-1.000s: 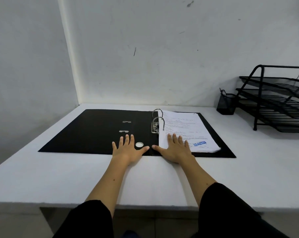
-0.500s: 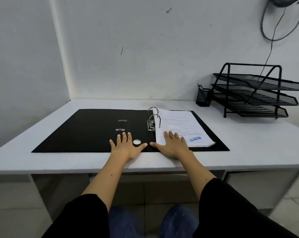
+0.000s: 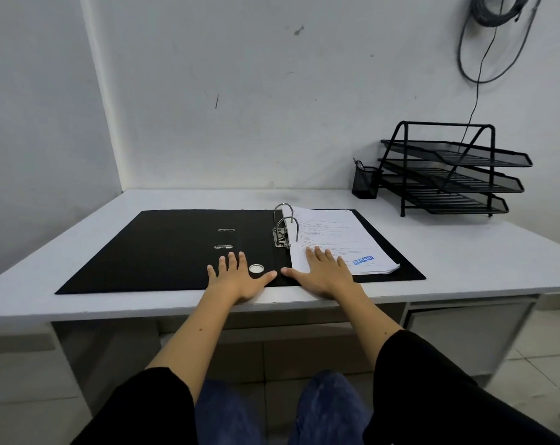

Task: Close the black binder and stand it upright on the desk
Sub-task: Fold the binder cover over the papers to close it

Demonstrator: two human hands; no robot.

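The black binder (image 3: 163, 248) lies wide open and flat on the white desk (image 3: 465, 258), its near edge close to the desk's front. Its metal rings (image 3: 283, 228) stand closed over a stack of printed paper (image 3: 336, 242) on the right half. My left hand (image 3: 237, 277) rests palm down, fingers spread, on the binder's near edge beside the round spine hole (image 3: 256, 268). My right hand (image 3: 323, 271) lies flat with its fingers on the lower left corner of the paper. Neither hand grips anything.
A black three-tier wire tray (image 3: 452, 175) stands at the desk's back right, with a black mesh pen cup (image 3: 363, 184) to its left. Walls close off the desk at the back and left. Cables (image 3: 484, 36) hang on the wall above the tray.
The view has pulled back and tilted down, so my legs and the desk's underside show. Both hands stay flat in the same spots on the binder.
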